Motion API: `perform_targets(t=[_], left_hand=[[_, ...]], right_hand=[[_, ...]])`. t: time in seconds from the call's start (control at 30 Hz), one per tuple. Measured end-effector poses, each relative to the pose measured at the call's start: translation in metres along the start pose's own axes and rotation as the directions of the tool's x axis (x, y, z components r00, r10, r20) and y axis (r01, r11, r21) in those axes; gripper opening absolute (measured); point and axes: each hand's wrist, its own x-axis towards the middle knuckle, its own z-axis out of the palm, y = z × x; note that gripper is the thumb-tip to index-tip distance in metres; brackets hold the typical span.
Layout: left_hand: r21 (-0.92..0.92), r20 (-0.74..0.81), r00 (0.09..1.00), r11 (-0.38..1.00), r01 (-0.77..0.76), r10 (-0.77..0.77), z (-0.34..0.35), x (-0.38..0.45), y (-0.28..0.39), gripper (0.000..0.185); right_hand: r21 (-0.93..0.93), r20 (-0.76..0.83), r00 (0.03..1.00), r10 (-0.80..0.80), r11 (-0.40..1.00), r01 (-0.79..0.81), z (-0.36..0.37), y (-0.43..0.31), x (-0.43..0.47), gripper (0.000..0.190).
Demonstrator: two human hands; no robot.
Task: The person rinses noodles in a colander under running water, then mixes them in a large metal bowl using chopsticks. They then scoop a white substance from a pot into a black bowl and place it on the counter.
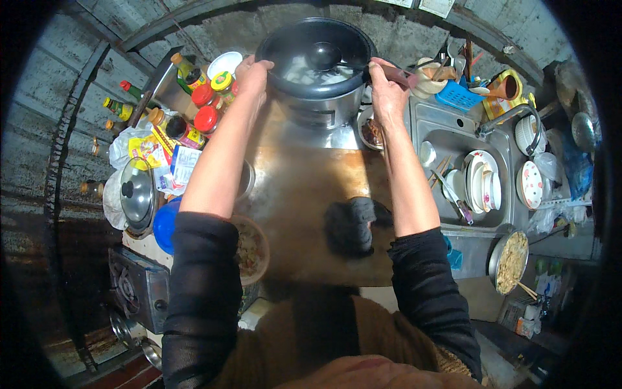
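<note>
Both arms reach to a metal cooker pot (311,109) with a dark inner pot (316,31) holding white pieces in liquid. My left hand (252,80) grips the inner pot's dark rim at its left side. At the right side, my right hand (386,87) is closed around the reddish-brown handle of a ladle or spoon (401,77), near the rim; whether it also grips the rim I cannot tell. A round black knob or ladle bowl (324,56) shows over the pot. Below my right hand stands a bowl of dark food (371,131).
Red-lidded jars (206,119) and sauce bottles crowd the left. A steel sink (418,114) with stacked dishes (478,182) and a knife (454,197) lies right. A dark cloth (362,223) rests on the wooden board (296,214); a gas stove (141,289) stands lower left.
</note>
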Motion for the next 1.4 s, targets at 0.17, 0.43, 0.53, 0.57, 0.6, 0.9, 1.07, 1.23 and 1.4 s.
perform_targets(t=[0.17,0.43,0.53,0.57,0.6,0.9,1.07,1.23,1.4], left_hand=[[-0.367,-0.024,0.998,0.929,0.047,-0.06,0.004,-0.017,0.021,0.03],[-0.447,-0.052,0.993,0.887,-0.118,0.106,-0.002,-0.121,0.074,0.037],[-0.343,-0.124,0.982,0.923,-0.176,0.141,-0.012,-0.166,0.084,0.035],[-0.323,-0.117,0.985,0.934,-0.155,0.123,-0.016,-0.178,0.083,0.035],[-0.285,-0.144,0.981,0.944,-0.165,0.128,-0.023,-0.188,0.081,0.035],[-0.487,-0.071,0.997,0.873,-0.033,-0.002,-0.04,-0.264,0.09,0.049],[-0.456,-0.095,0.994,0.89,0.013,-0.063,-0.052,-0.288,0.094,0.045],[-0.472,-0.073,0.996,0.882,0.012,-0.053,-0.065,-0.299,0.1,0.04],[0.007,-0.023,0.985,0.986,-0.168,0.168,-0.08,-0.308,0.106,0.035]], right_hand=[[0.226,0.039,0.994,-0.099,0.97,0.088,-0.016,-0.032,-0.014,0.021],[0.118,0.205,0.942,-0.266,0.962,0.245,-0.075,-0.111,-0.054,0.028],[0.163,0.274,0.912,-0.306,0.949,0.27,-0.101,-0.132,-0.073,0.028],[0.26,0.297,0.923,-0.246,0.95,0.17,-0.11,-0.138,-0.082,0.029],[0.129,0.342,0.88,-0.33,0.944,0.304,-0.12,-0.138,-0.087,0.035],[-0.096,0.551,0.552,-0.626,0.609,0.787,-0.134,-0.165,-0.161,0.036],[-0.023,0.686,0.349,-0.638,0.461,0.887,-0.128,-0.163,-0.184,0.04],[0.131,0.753,0.284,-0.593,0.558,0.82,-0.127,-0.188,-0.209,0.031],[0.04,0.802,0.414,-0.431,0.73,0.682,-0.163,-0.239,-0.23,0.028]])
